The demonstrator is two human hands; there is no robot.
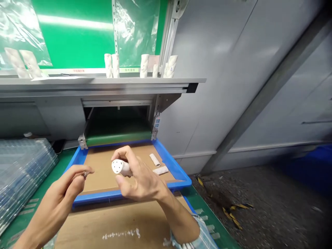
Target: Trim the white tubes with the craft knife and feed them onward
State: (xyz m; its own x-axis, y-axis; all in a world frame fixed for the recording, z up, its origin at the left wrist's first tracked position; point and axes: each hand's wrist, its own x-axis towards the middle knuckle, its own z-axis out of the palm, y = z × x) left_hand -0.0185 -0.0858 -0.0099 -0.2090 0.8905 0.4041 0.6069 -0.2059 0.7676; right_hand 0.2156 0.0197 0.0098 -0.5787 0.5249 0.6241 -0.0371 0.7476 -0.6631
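- Blue tray [172,160]: raised rim; conveyor [119,137] at its far edge; open gap between your hands above it;
- Your right hand [141,178]: above the tray, gripping the white cylinder [118,166], perforated end toward you;
- Your left hand [67,186]: at the tray's left, fingertips pinching a small piece [85,174], type unclear.

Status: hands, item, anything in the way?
Right hand gripping white tube, holed end facing camera. Left hand pinching tiny item, unclear. Two tubes in blue tray; no obstruction visible between hands.
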